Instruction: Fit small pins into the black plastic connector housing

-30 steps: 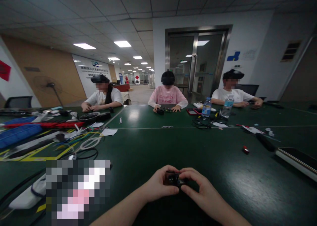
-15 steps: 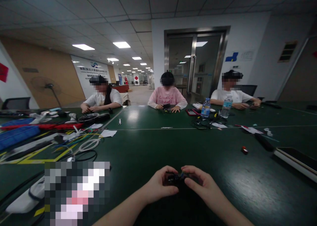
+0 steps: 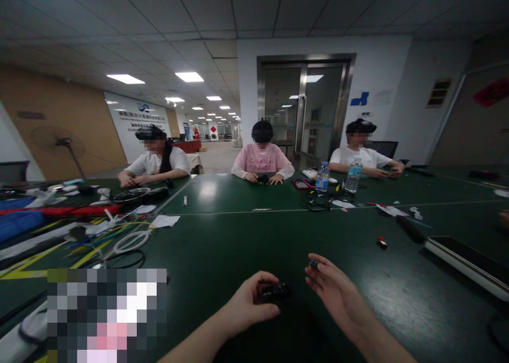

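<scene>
My left hand (image 3: 247, 306) curls its thumb and fingers around a small, dark black object (image 3: 281, 291) low over the green table. What that object is cannot be made out; its left part is hidden by my fingers. To its right and slightly higher, my right hand (image 3: 336, 289) pinches a tiny blue-and-dark piece (image 3: 314, 264) at its fingertips. A gap separates this piece from the black object.
Cables (image 3: 133, 241) and a paper sheet (image 3: 166, 221) lie on the left. A small red-and-silver item (image 3: 382, 242) and a flat white-edged device (image 3: 465, 265) are at right. Across the green table (image 3: 222, 236) stand bottles (image 3: 353, 176); three people sit beyond.
My right hand has moved away from the black object, up and to the right, with the tiny blue piece at its fingertips. My left hand stays around the black object.
</scene>
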The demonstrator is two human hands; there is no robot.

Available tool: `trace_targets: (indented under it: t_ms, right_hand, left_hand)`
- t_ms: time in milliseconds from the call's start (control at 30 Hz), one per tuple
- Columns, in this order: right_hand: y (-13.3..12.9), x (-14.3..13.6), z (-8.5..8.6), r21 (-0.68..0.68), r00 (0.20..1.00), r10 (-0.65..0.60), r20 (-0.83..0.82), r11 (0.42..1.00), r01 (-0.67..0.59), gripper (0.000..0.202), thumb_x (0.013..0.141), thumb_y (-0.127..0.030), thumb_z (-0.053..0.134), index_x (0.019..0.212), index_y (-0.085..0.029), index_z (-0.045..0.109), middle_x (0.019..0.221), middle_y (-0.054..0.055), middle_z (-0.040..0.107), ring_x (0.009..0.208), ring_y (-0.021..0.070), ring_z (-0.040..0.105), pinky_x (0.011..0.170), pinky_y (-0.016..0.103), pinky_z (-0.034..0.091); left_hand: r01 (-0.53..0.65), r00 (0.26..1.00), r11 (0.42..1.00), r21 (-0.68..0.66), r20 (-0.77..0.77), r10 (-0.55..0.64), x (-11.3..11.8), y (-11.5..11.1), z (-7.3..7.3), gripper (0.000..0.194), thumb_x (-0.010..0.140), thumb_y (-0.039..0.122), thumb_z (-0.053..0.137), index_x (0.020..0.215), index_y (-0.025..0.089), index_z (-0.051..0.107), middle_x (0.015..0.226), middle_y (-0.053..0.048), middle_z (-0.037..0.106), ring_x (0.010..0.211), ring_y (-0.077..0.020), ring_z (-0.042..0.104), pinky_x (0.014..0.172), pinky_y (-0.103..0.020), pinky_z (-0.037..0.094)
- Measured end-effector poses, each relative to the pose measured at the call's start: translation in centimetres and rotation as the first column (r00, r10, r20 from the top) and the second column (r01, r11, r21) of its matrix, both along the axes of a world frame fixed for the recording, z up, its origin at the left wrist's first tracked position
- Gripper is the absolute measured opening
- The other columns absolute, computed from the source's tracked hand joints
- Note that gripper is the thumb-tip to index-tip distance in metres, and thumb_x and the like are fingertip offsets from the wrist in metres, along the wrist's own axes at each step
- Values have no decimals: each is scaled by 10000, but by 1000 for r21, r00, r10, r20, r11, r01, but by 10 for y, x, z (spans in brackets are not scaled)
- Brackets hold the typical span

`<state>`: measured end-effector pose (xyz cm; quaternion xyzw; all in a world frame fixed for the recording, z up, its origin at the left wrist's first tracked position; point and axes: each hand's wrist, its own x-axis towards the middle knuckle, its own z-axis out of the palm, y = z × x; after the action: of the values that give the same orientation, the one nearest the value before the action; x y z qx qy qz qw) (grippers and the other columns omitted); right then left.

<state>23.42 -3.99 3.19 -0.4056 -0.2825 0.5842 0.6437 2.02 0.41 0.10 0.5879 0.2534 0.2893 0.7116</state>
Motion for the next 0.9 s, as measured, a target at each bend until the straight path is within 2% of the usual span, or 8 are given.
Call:
trace_targets:
  t_ms: [300,500,600,733,833,900]
  right_hand:
    - [1,0,0,-41,987,30,-156,998,-37,259,638,-269,717,887,-206,686,782,16,672,818,175,606,751,293,485]
    - [0,0,0,-52,985,58,-162,996,-67,265,642,-267,712,900,-212,686,786,14,676,820,176,610,758,301,487]
    - [0,-1,-1,-43,988,74,-133,996,-81,296,637,-293,730,921,-226,682,802,9,675,829,181,612,770,312,486]
    - [-1,-4,-2,-11,996,86,-1,996,-86,305,632,-348,757,900,-223,686,850,19,674,877,200,611,819,340,471]
    - [-3,-8,-3,26,971,78,227,996,-86,340,620,-390,768,906,-227,683,910,32,676,935,221,595,861,361,449]
    - [-6,-11,-4,59,914,88,396,991,-121,352,639,-414,747,931,-232,675,942,45,676,945,235,592,870,383,444]
  left_hand:
    - [-13,1000,1000,22,-6,13,-3,0,1,499,614,226,774,1040,185,516,986,-57,597,800,-152,592,704,-287,420]
    - [9,1000,1000,-27,7,-9,-1,-1,1,520,602,229,784,1044,162,518,976,-79,622,733,-155,629,687,-294,438]
    - [-2,1000,1000,-9,-2,2,-1,-1,2,515,596,217,786,1035,159,523,944,-70,632,714,-145,622,676,-284,438]
    - [-13,999,1000,26,-46,14,-2,0,2,511,604,191,776,1052,174,529,953,-56,621,751,-144,607,668,-266,434]
    - [-4,999,999,39,-52,6,-2,1,0,515,606,198,775,1059,175,530,937,-49,621,748,-141,602,665,-263,435]
    - [1,999,999,38,-43,1,-1,1,-1,523,600,206,780,1059,173,531,905,-39,623,736,-136,598,662,-261,434]
